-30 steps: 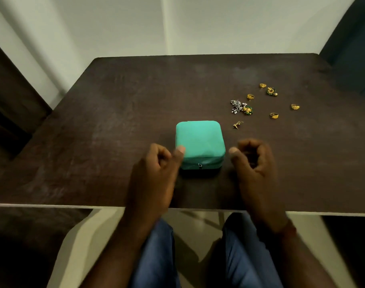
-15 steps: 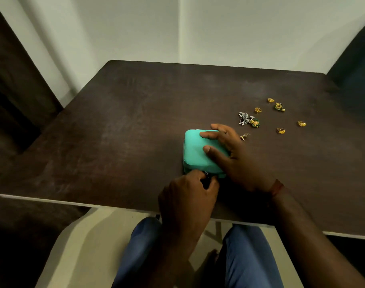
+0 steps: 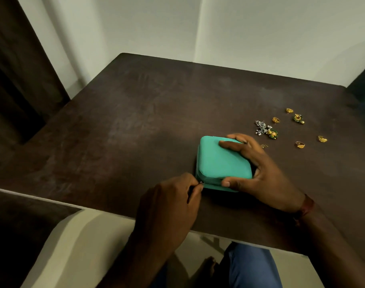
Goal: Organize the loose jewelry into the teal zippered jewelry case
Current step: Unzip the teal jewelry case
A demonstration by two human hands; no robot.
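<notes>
Dark brown table [image 3: 135, 121] before me, teal jewelry case [image 3: 217, 161] near my edge, gold rings [image 3: 300, 144] and silver piece [image 3: 261, 127] scattered right.

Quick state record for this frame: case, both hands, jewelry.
teal case: lid down, on table near its front edge
left hand: pinches zipper pull at the case's front-left corner
right hand: holds case, fingers on lid, thumb on front side
loose jewelry: scattered on table, right of and beyond case
</notes>
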